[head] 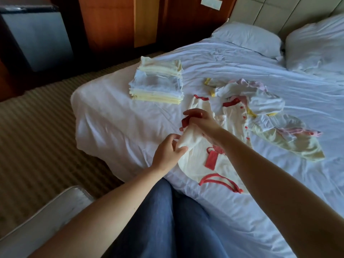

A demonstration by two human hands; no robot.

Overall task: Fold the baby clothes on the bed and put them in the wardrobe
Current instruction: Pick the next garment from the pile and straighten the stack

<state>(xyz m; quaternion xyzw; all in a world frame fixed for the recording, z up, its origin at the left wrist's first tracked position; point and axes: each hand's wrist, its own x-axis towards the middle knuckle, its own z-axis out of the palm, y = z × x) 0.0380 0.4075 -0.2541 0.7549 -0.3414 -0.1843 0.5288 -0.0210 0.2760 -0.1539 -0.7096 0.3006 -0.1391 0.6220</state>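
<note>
A cream baby garment with red trim (210,164) lies spread on the white bed (115,123) in front of me. My left hand (168,152) pinches one of its sleeves near the shoulder. My right hand (200,121) grips the same sleeve at its red cuff, lifted off the sheet. A neat stack of folded yellow and white clothes (158,82) sits further back on the left. A loose pile of unfolded baby clothes (264,112) with yellow, pink and red trim lies to the right.
Two white pillows (247,39) lean against the headboard at the back right. Wooden wardrobe panels (111,21) stand behind the bed. Striped carpet (37,127) covers the floor on the left. A pale padded seat edge (46,216) is by my leg.
</note>
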